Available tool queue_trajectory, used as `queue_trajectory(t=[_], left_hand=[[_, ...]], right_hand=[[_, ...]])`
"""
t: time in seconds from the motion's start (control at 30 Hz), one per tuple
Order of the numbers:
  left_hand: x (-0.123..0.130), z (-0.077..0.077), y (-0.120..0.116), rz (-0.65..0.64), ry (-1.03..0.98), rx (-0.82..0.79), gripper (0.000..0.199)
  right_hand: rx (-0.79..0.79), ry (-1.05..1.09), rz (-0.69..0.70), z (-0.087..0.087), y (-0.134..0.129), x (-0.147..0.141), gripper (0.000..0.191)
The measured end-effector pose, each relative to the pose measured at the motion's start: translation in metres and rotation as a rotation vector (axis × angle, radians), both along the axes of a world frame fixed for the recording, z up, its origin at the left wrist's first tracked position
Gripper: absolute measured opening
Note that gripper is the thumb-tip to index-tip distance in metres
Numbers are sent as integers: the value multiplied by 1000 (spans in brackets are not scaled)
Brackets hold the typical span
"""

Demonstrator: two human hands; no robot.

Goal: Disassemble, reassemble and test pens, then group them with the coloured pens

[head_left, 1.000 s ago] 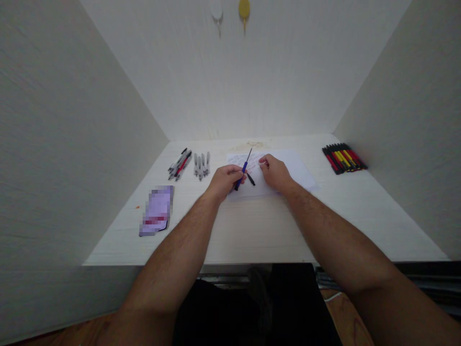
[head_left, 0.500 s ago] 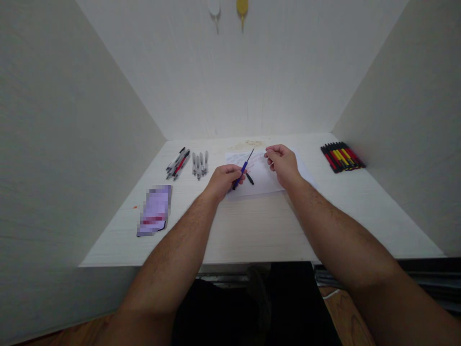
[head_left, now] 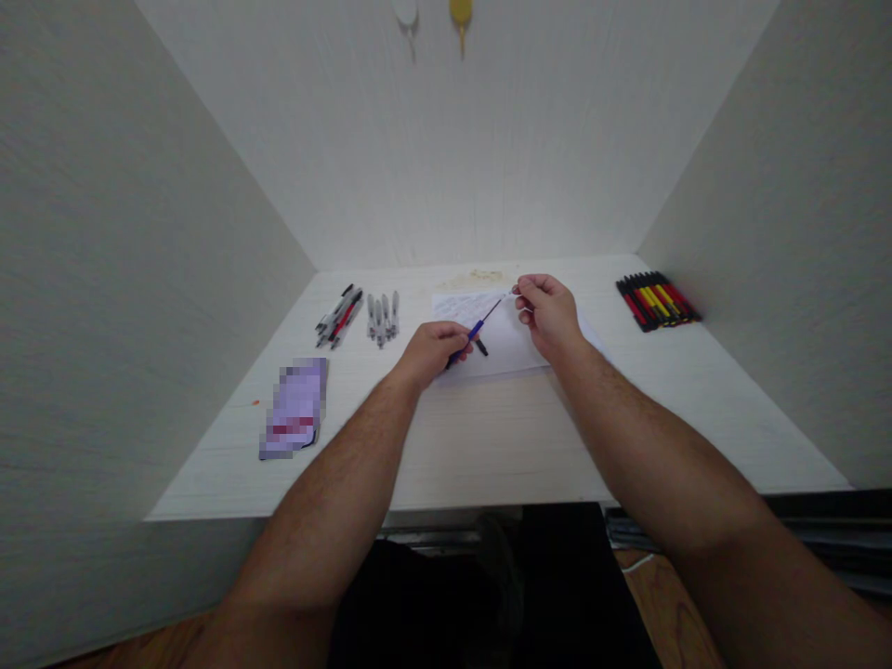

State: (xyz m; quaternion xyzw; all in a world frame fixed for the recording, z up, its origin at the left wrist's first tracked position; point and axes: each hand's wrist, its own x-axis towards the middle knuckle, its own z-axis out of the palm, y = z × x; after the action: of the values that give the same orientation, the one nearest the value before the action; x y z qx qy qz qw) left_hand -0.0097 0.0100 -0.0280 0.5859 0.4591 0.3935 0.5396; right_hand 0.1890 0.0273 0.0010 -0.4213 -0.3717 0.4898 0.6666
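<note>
A slim blue rod with a thin dark shaft [head_left: 477, 329] is gripped between curled fingers and thumb of the left hand [head_left: 436, 353], above white paper [head_left: 512, 360], its shaft slanted far and right. A tiny pale piece [head_left: 511, 292] is pinched in the right hand [head_left: 553, 314], thumb and fingers nearly closed, just beside the shaft's end. Translucent grey barrels [head_left: 383, 319] are laid far left.
</note>
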Motion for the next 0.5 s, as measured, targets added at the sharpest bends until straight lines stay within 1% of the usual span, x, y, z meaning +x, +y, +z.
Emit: queue_trajectory(t=[0.23, 0.37, 0.5], left_hand=[[3, 5, -4, 17, 30, 1, 21], [3, 6, -4, 17, 47, 5, 23], [3, 7, -4, 12, 52, 8, 22]], right_hand=[[-4, -72, 28, -2, -1, 0, 15], [-10, -120, 42, -2, -2, 0, 18], [-6, -142, 83, -2, -3, -1, 20]])
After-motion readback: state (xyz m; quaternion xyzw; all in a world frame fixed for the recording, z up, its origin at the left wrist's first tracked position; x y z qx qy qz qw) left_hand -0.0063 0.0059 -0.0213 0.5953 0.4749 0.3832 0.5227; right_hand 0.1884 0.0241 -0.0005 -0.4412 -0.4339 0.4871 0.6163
